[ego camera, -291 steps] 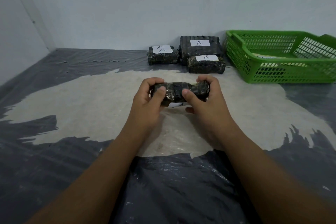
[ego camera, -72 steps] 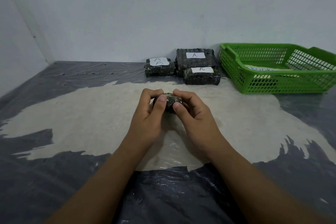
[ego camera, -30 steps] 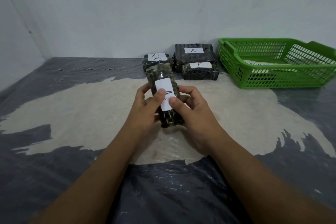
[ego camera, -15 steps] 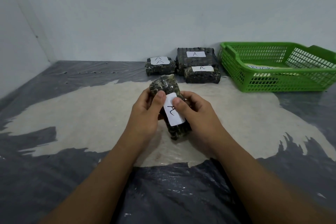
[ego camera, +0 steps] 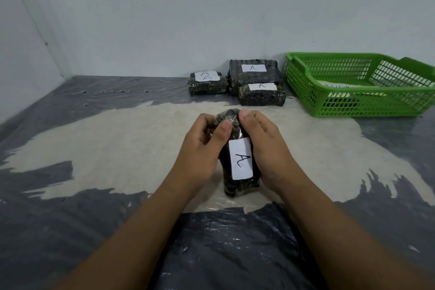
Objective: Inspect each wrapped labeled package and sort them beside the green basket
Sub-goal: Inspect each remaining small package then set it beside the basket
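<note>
Package (ego camera: 239, 185) sits between both hands near the middle of the view, held lengthwise away from the person. The left hand (ego camera: 202, 148) and right hand (ego camera: 266, 146) are clamped on its sides, with both thumbs pressed on the far end. A second ago it was held further out with its label (ego camera: 241, 159) sideways. Since then it has been turned and drawn nearer, so the white slip faces the camera and the handwritten A reads almost upright. I judge the check of this one nearly done, and it should go with the other A packs. Its near end hangs low over the sheet (ego camera: 94, 231); whether it touches, I cannot tell. The pack is a narrow, rounded brick of dark mottled stuff under tight glossy film that wrinkles at the end by the thumbs. The sheet is crinkled dark plastic with a broad pale, matte patch (ego camera: 117, 143) showing through. Against the wall lie the sorted packs (ego camera: 261, 96), blocky and film-wrapped, each with a white A slip, just left of the basket (ego camera: 353, 108). The basket is rigid green plastic lattice, with a lettered paper (ego camera: 336, 86) inside.
</note>
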Demonstrator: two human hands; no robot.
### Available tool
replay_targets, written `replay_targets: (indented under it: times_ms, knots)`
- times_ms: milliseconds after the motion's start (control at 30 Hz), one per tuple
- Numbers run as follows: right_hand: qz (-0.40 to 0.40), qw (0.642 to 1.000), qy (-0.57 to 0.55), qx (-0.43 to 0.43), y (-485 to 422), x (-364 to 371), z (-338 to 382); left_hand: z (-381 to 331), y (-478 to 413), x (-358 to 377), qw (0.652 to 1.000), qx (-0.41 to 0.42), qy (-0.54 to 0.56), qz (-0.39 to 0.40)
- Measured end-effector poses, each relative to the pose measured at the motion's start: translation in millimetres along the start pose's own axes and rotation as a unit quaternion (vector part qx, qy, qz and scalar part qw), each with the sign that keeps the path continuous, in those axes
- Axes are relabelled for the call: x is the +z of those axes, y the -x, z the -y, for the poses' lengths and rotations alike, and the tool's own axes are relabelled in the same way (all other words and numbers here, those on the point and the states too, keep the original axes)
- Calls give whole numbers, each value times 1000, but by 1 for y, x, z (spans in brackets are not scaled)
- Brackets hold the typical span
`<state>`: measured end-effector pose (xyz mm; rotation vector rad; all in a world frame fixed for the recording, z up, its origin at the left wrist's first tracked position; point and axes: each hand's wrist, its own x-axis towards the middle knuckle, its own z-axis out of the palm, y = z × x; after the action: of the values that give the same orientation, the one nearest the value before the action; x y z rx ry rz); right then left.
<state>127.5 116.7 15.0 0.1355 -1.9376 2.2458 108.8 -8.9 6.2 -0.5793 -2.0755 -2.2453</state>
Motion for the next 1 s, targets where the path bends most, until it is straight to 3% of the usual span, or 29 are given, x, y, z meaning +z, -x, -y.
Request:
replay_targets:
  times_ms: [233, 433, 667, 900, 1000]
  knots:
    - [1, 999, 12, 43, 0, 3, -4, 1, -1, -2, 999, 18, -2, -37]
    - [18, 978, 207, -28, 2, 7, -15, 7, -8, -11, 991, 2, -30, -130]
    - [20, 991, 128, -19, 1, 1, -13, 4, -10, -10, 997, -22, -13, -67]
    - [117, 981, 154, 2, 4, 3, -14, 9, -10, -16, 988, 28, -27, -152]
    - [115, 983, 142, -19, 4, 0, -14, 7, -9, -16, 993, 6, -3, -117]
